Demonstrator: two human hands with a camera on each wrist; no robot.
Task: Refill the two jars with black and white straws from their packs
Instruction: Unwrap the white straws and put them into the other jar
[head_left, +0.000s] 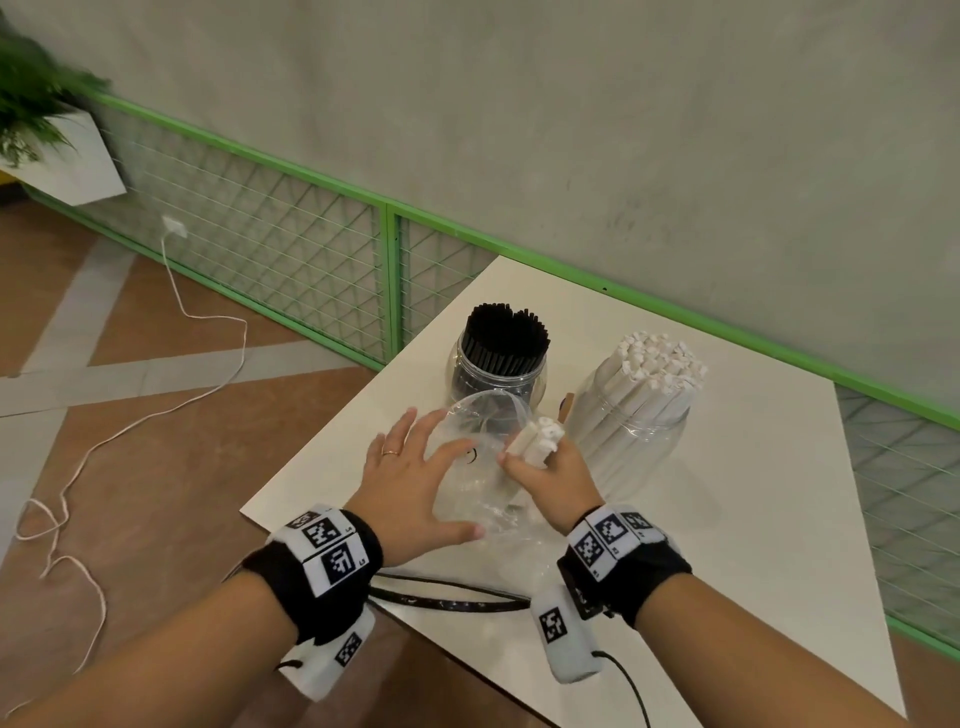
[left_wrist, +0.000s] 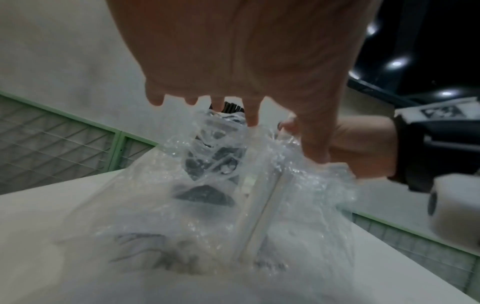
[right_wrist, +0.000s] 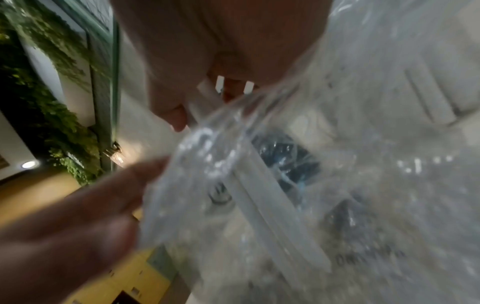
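Note:
A clear jar of black straws and a clear jar of white straws stand on the white table. In front of them lies a crumpled clear plastic pack. My right hand grips a small bunch of white straws, whose lower ends still sit inside the pack. My left hand rests on the pack with fingers spread straight, its thumb against the plastic. The white straws show through the film.
The table's left edge runs just under my left wrist, with tiled floor beyond. A white cord trails across the floor. A green mesh fence lines the wall behind. A black cable lies on the table near my wrists.

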